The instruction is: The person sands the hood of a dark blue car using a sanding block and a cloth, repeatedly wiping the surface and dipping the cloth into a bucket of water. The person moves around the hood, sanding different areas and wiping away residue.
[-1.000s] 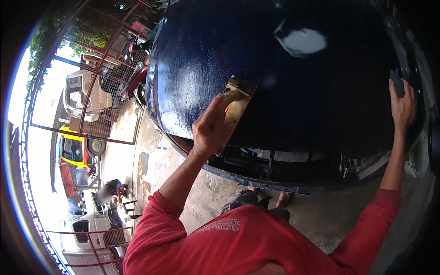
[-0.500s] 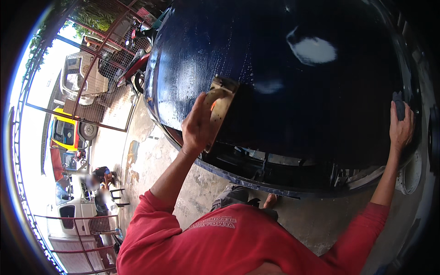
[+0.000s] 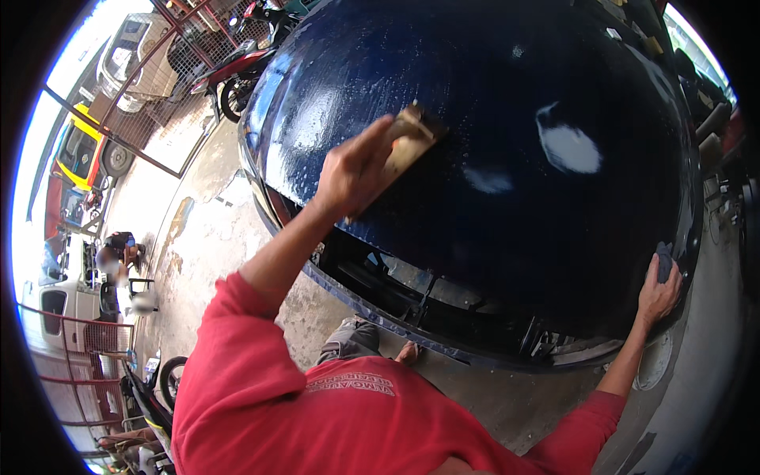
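Observation:
A dark blue car hood (image 3: 491, 245) spreads before me, wet with water drops on its left side. My left hand (image 3: 352, 168) grips a long, beige hand sanding block (image 3: 408, 150), which lies slanted against the hood's left part. At the hood's right edge, my right hand (image 3: 659, 294) is closed on a dark grey sponge-like pad (image 3: 664, 263) resting on the paint. Two pale patches, a larger white patch (image 3: 570, 149) and a fainter one (image 3: 487, 180), show on the hood between my hands.
Below the hood's front edge gapes the engine bay (image 3: 388, 289). A white bucket (image 3: 655, 362) stands by the right front corner. Beyond the hood's left side are a red motorcycle (image 3: 237, 67), a mesh fence (image 3: 154, 87) and a crouching person (image 3: 119, 249).
The view has turned and shifted, so the car looks tilted. My left hand has slid the sanding block farther from me over the hood. My right hand still holds the pad at the right edge.

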Motion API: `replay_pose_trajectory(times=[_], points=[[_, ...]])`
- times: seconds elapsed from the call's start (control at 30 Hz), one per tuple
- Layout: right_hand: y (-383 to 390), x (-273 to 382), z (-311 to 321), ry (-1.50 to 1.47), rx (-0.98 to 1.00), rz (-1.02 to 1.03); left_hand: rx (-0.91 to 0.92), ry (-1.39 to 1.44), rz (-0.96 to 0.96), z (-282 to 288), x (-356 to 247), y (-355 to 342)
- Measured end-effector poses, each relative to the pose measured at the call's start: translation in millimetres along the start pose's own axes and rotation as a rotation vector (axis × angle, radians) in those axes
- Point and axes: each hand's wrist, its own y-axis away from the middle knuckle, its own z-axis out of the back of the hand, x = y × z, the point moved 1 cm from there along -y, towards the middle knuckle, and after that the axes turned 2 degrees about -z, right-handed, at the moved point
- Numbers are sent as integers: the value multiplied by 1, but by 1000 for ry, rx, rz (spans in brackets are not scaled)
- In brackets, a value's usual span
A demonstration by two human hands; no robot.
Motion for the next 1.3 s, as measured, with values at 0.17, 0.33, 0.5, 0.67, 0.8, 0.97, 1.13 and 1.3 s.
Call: replay_pose_trajectory(times=[0.17,0.33,0.5,0.67,0.8,0.97,1.13,1.3], points=[[-1,-5,-9,21,27,-52,11,-10,-223,14,20,2],[2,-15,-10,-43,39,-41,-100,-233,-33,-62,118,-207],[3,-18,-12,58,73,-87,6,-6,85,-2,62,-73],[5,-23,-15,93,14,-48,49,45,-48,61,34,42],[6,-30,-19,87,31,-78,19,-74,67,1,126,-115],[10,-24,-15,171,55,-231,6,-67,50,-19,168,-177],[39,27,16,105,90,-277,113,119,-120,93,112,12],[25,132,30,248,125,-303,163,-104,-273,112,199,-39]])
